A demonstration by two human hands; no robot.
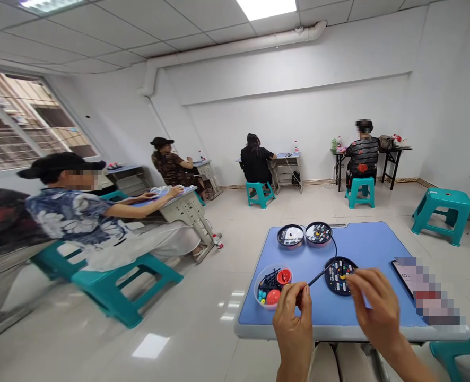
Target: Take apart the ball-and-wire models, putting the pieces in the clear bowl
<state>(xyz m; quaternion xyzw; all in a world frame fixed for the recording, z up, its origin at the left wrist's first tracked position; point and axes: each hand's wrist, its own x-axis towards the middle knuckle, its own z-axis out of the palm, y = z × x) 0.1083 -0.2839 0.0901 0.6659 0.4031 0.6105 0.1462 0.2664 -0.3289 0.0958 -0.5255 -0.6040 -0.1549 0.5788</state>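
Note:
My left hand (296, 318) pinches the lower end of a thin black cord (321, 274) between thumb and fingers. From there the cord rises and bends back to the black disc with a round rim (318, 233) at the back right of the pair. My right hand (376, 307) has its fingers curled together over the edge of a nearer black disc (340, 286), printed with white labels and colored spots. Whatever those fingertips hold is hidden. A clear round tub (255, 289) left of my left hand contains black pieces, red domed parts and small blue and yellow beads.
The blue tabletop (366, 241) also bears another rimmed disc (290, 236) and a phone (404, 278) at the right. Teal stools (444, 199) stand around. A person in a floral shirt (79, 217) sits at a desk to the left; other people sit further back.

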